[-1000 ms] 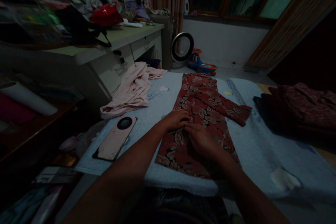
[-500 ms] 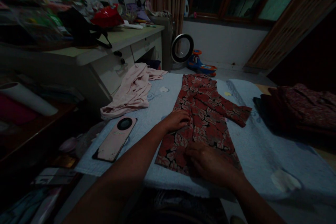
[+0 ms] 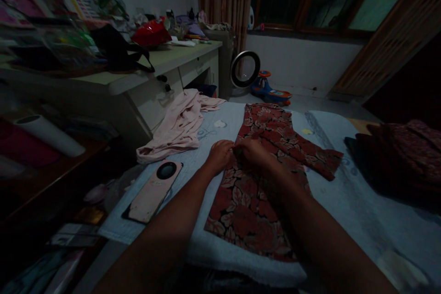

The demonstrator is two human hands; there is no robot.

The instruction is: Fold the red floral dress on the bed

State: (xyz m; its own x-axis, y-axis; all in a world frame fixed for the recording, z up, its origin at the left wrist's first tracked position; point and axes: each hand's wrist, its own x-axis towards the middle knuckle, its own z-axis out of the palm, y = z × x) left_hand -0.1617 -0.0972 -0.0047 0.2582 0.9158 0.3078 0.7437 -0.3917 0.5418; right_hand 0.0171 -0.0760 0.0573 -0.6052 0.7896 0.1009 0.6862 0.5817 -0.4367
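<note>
A dark red shirt point(image 3: 248, 206) with a leaf-and-flower pattern lies spread on a light blue cloth point(image 3: 203, 239), one sleeve pointing out to the right. At the shirt's left edge, my left hand point(image 3: 220, 154) has its fingers closed on the fabric. My right hand point(image 3: 254, 152) is right beside it, fingers bent in a pinch on the same edge; the fingertips are partly hidden and dim. My right forearm crosses over the shirt's lower right part. Left of my hands rest a pale pink phone point(image 3: 149, 200), back side up, and a crumpled pink garment point(image 3: 179, 126).
A stack of dark folded clothes point(image 3: 403, 161) sits at the right. A cluttered desk point(image 3: 120, 78) with drawers borders the cloth on the left. Beyond the far edge stand a round-framed appliance point(image 3: 234, 71) and a blue and orange ride-on toy point(image 3: 270, 92).
Both hands have moved away from me to the shirt's left edge and come together. My right hand has left the lower hem area. The view has shifted slightly.
</note>
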